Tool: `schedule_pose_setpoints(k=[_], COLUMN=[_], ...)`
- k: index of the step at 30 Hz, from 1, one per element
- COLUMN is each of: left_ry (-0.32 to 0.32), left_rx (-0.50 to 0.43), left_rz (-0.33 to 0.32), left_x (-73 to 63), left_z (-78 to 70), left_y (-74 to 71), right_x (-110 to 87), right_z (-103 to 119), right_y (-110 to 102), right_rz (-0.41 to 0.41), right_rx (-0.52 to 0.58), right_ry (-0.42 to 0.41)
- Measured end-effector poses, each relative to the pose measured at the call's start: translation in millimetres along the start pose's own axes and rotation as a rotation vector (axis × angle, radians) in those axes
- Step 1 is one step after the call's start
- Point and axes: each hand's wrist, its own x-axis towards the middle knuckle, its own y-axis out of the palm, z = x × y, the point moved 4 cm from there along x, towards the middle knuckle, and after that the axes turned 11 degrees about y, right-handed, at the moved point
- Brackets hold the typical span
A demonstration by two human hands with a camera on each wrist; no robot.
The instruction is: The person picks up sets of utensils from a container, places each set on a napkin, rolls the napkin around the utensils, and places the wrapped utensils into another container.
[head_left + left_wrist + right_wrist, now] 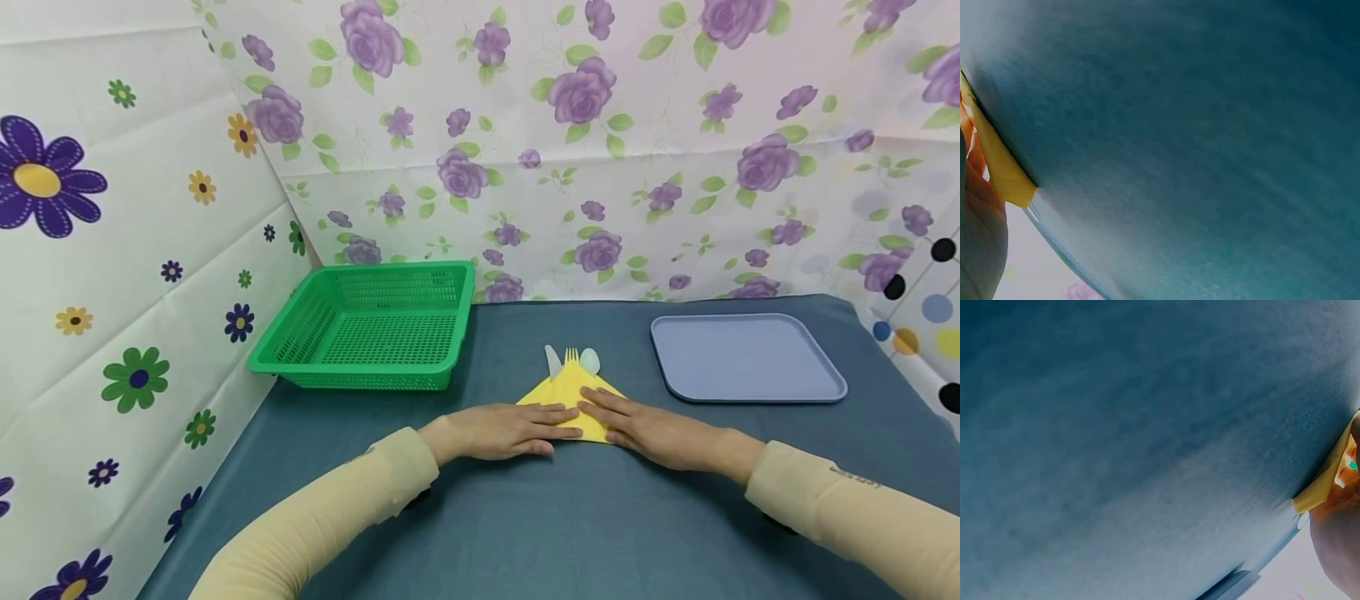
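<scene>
A folded yellow napkin [572,385] lies on the table in the head view. From its pointed top poke the ends of a knife [552,361], a fork [572,355] and a spoon [590,361]; their lower parts are hidden under the cloth. My left hand [506,431] rests flat on the napkin's left side with straight fingers. Fingers extended, my right hand [652,425] presses on its right side. The fingertips of both hands come close together near the middle. Each wrist view catches only a yellow napkin corner [1013,181] beside part of the hand.
A green plastic basket [360,368] with perforated walls stands at the back left. At the back right lies a flat blue-grey tray [750,358]. Dark blue cloth [525,525] covers the table, and flowered sheets [510,208] hang behind and at the sides.
</scene>
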Motion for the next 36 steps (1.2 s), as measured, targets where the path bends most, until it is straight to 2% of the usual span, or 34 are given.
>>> schedule_pose_setpoints(k=[6,13,15,17,19,23,26,29,36], left_ry=[0.028,0.061,0.068,0.050,0.002,-0.108,-0.160,-0.194,-0.228], left_rx=[0.075,0.020,0.036,0.041,0.029,0.029,0.062,0.071,0.017], left_rz=[-0.042,-0.159,-0.172,-0.164,-0.141,-0.066,-0.008,0.021,0.030], left_x=[-1.8,5.8,6.9,5.5,2.2,-4.1,-6.4,-6.6,-9.3], left_z=[4.5,7.2,7.0,7.8,9.2,12.7,13.4,14.1,16.9], left_y=[-1.4,-7.3,-8.3,-7.6,-5.9,-0.4,2.6,4.3,6.6], right_x=[0.1,0.2,0.2,0.4,0.4,0.6,1.0,1.1,1.0], right_z=[-1.6,-2.5,-2.8,-2.9,-3.2,-3.0,-2.0,-1.7,-1.6], right_y=[1.9,1.1,1.2,1.5,1.9,2.3,2.4,2.4,1.8], right_rz=[-0.004,-0.009,-0.007,-0.003,0.002,0.002,0.003,0.001,-0.003], right_rx=[-0.009,-0.006,0.000,0.004,0.005,0.004,0.012,0.011,0.015], right_ry=[-0.004,-0.011,-0.010,-0.008,-0.004,0.002,0.000,-0.003,0.002])
